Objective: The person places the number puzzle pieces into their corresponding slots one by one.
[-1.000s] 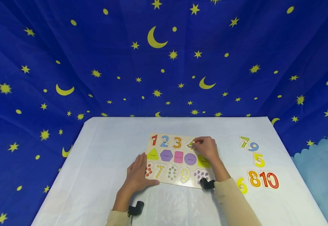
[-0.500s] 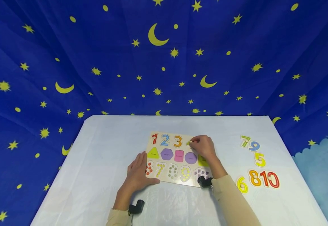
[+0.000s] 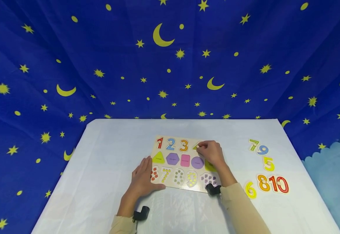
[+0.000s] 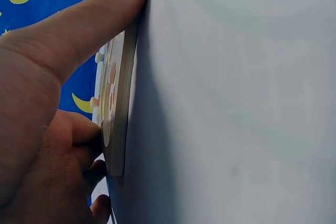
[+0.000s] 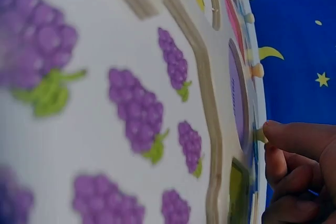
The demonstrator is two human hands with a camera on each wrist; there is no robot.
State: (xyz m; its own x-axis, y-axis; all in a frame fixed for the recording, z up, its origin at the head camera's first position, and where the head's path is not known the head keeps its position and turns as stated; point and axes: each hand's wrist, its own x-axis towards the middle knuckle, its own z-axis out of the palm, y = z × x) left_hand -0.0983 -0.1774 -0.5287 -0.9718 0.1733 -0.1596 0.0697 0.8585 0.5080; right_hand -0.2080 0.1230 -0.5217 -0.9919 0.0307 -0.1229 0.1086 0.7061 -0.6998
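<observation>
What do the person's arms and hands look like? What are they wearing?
The left hand and right hand are bare, with no gloves. The left sleeve and right sleeve are plain beige. Near each wrist is a small black gadget: the left gadget and right gadget look bent, like little elbows.

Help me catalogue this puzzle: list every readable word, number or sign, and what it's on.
"1": red board piece
"2": blue board piece
"3": orange board piece
"5": upper yellow piece
"6": lower yellow piece
"7": loose green piece; recess
"8": loose orange piece; recess
"9": loose blue piece; recess
"10": loose red piece
Too small: words on board shapes.
Partly covered: pinched green piece, end recesses.
</observation>
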